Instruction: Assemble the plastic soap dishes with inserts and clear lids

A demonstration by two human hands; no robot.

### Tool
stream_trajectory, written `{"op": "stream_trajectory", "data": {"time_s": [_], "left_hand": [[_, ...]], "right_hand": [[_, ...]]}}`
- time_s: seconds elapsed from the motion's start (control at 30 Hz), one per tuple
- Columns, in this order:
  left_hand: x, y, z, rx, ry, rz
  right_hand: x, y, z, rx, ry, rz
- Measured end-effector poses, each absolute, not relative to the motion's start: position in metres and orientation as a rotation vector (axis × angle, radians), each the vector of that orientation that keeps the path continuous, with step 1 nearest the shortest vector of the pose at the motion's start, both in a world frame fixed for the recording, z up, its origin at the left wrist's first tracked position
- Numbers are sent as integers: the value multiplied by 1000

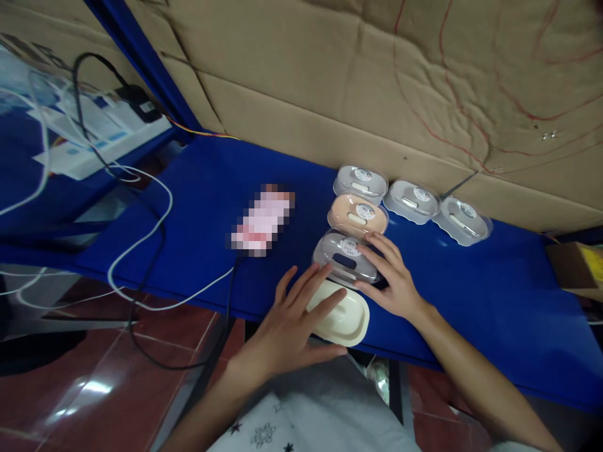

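Note:
My left hand (pixel 296 320) reaches over a cream oval dish (pixel 353 317) at the table's front edge, its fingers spread and partly covering the dish. My right hand (pixel 396 282) has its fingers apart, with fingertips and thumb at the right side of a clear oval lid (pixel 325 254) bearing a round label. Whatever is under that lid shows only in part. Just behind it is a peach oval box (pixel 336 216) with a clear lid and label. A similar pale grey box (pixel 346 182) stands farther back.
Two more pale lidded boxes (pixel 407 204) (pixel 461 226) line the back, beside the cardboard wall (pixel 301 119). A blurred-out pink, phone-like object (pixel 261 220) lies left on the blue table (pixel 202 188). A white cable (pixel 141 251) and black cable (pixel 229 295) hang over the front edge.

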State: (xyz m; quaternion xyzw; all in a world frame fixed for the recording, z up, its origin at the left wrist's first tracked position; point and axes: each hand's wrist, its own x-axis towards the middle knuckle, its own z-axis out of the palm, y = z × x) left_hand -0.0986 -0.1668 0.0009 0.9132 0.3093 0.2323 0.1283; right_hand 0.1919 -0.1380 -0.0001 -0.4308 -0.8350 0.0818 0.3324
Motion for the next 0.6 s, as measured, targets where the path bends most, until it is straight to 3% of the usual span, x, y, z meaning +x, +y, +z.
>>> {"op": "stream_trajectory", "data": {"time_s": [0.6], "left_hand": [[-79,-167,-10,2592,958,738]], "right_hand": [[200,-123,14,-1199,-2253,288]]}}
